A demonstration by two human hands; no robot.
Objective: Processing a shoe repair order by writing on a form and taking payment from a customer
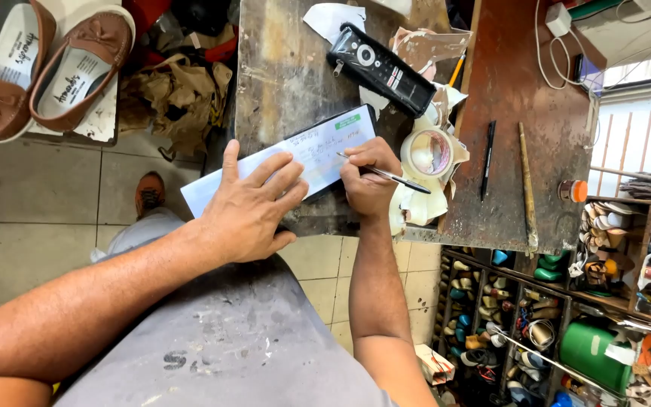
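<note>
A white paper slip (pixel 295 162) with handwritten lines and a small green mark at its upper right corner is laid across a dark clipboard-like pad (pixel 337 177) at the centre of the frame, on a worn, scratched workbench (pixel 280 68). The slip is pressed flat by the left hand (pixel 254 207), which is spread open with the palm down and the fingers splayed over the paper's lower left part; nothing is gripped by it. A slim pen (pixel 382 175) is pinched in the right hand (pixel 367 177), whose fingers are curled closed around the barrel, and the tip is set on the slip just right of centre. A roll of clear tape (pixel 429 153) is seen just beside the right hand, resting on scraps of pale leather (pixel 416 207). A black remote control (pixel 380 69) lies in the upper middle of the frame, well apart from both hands. A black pen (pixel 487 160) and a thin wooden stick (pixel 527 185) are laid on the reddish board (pixel 506 90) at the right. Two brown loafers (pixel 39 64) are placed at the upper left, and shelves of small items (pixel 521 316) fill the lower right.
</note>
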